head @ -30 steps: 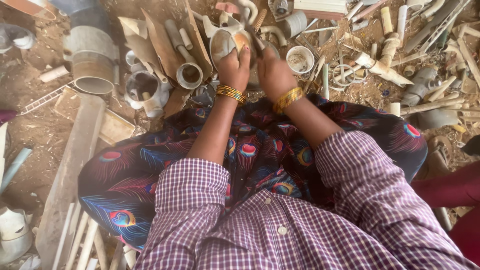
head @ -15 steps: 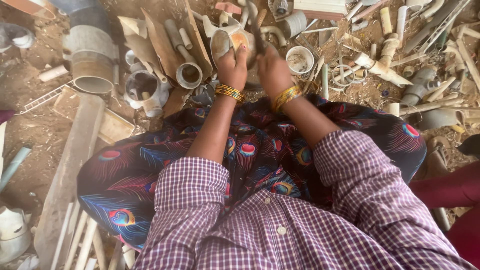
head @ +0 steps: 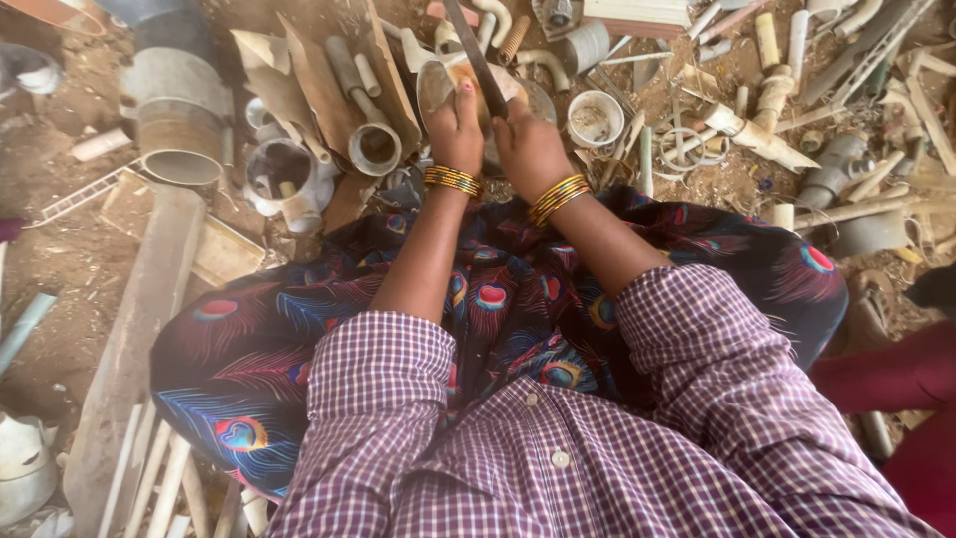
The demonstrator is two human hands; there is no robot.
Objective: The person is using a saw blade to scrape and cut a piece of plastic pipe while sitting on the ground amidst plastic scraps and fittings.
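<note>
Gripping a curved pipe scrap (head: 438, 85) with closed fingers, the left hand (head: 456, 125) steadies it above the littered ground (head: 60, 249); the right hand (head: 530, 149) clasps a dark blade (head: 476, 55) against it.

Blade's (head: 476, 60) upper end beyond the top edge, its lower end behind the right hand (head: 530, 149).

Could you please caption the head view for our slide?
Left hand steadies a curved pipe scrap; right hand grips a long blade.
</note>
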